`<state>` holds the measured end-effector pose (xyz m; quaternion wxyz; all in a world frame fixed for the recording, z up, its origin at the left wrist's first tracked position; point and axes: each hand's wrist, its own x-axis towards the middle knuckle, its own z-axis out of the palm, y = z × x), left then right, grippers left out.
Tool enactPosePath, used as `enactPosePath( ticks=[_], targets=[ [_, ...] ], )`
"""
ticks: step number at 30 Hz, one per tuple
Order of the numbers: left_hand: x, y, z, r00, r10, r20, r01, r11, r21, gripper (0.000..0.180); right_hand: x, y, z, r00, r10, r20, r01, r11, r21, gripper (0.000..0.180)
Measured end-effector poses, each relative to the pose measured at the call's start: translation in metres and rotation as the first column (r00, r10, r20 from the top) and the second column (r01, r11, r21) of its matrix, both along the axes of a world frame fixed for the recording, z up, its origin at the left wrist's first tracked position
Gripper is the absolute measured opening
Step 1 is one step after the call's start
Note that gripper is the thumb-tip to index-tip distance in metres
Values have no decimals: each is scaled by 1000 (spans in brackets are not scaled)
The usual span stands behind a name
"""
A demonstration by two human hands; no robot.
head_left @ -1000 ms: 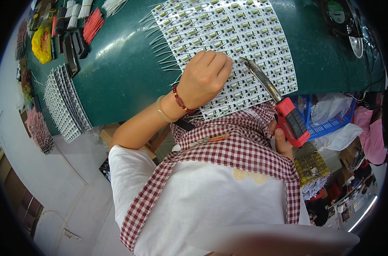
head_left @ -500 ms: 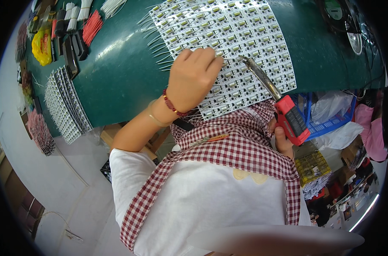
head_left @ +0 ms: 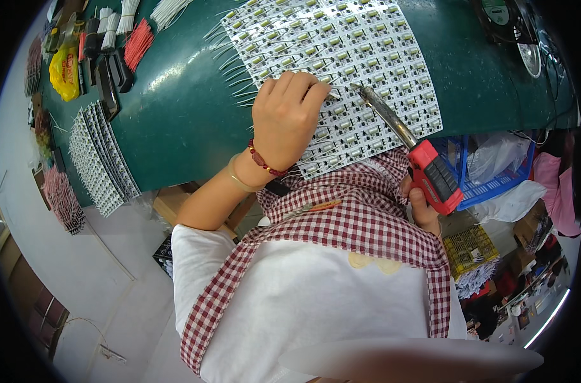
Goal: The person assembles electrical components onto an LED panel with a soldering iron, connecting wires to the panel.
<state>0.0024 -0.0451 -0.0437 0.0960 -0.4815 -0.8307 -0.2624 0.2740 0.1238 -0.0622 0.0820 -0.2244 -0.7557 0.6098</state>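
Observation:
A wide sheet of small white circuit boards [head_left: 373, 76] lies on the green table, with rows of yellowish parts and thin white wires [head_left: 239, 83] along its left side. Over its near left part is my left hand [head_left: 287, 112], fingers curled and pinched together. What sits between those fingertips is mostly hidden. My right hand [head_left: 424, 214], partly behind the tool, grips a soldering iron [head_left: 434, 175] with a red and black handle. The iron's metal barrel slants up and left, and its dark tip is over the boards, just right of my left fingertips.
Stacked board strips [head_left: 102, 159] lie at the left table edge. Further back are a yellow bag [head_left: 64, 73], black-handled tools [head_left: 105, 83] and red wires [head_left: 138, 39]. A blue crate [head_left: 488, 188] with plastic bags stands right of the table. A dark device [head_left: 498, 16] sits at the far right.
The iron's tip has moved slightly left, toward my left fingertips. My left hand has turned a little, its fingers drawn slightly left. The board sheet has barely shifted.

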Motion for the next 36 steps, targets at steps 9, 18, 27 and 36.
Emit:
enactPosePath(
  ticks=[9,18,27,36],
  targets=[
    [0,3,-4,999,-48,25,46,996,76,19,0,1,-3,999,34,24,-35,999,22,23],
    [1,1,-6,996,-88,21,87,995,52,21,2,-3,-3,999,-4,54,4,1000,4,23],
    [-1,2,-3,998,-70,8,69,995,76,21,3,-2,0,998,4,56,-2,999,-33,23],
    [0,1,-7,997,-73,3,73,995,73,23,-4,-4,3,998,17,58,-17,1000,-1,22]
  ],
)
